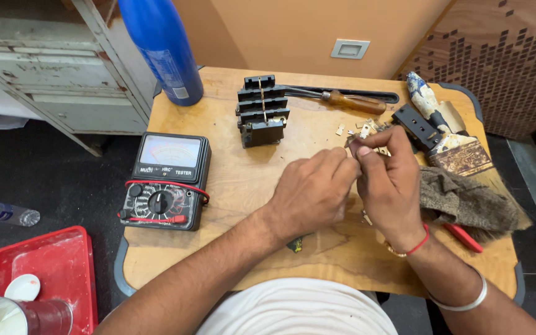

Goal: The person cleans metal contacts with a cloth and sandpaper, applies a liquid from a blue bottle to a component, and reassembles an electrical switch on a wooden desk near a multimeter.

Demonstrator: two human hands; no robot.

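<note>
Small metal contact piece (353, 144) sits pinched between your right hand (391, 186) fingers and your left hand (312, 192) fingers above the tabletop (237, 180), so reassembly looks partway: loose contact bits (362, 129) and the black contactor block (262, 111) still wait nearby.

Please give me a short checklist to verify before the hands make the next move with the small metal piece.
1. Both hands meet on the small piece: left hand, right hand: ok.
2. Grip firm on the small metal piece: cannot tell, fingers hide it.
3. Loose metal parts away from the table edge: ok.
4. Black contact block within reach: ok.
5. Screwdriver clear of the hands: ok.
</note>
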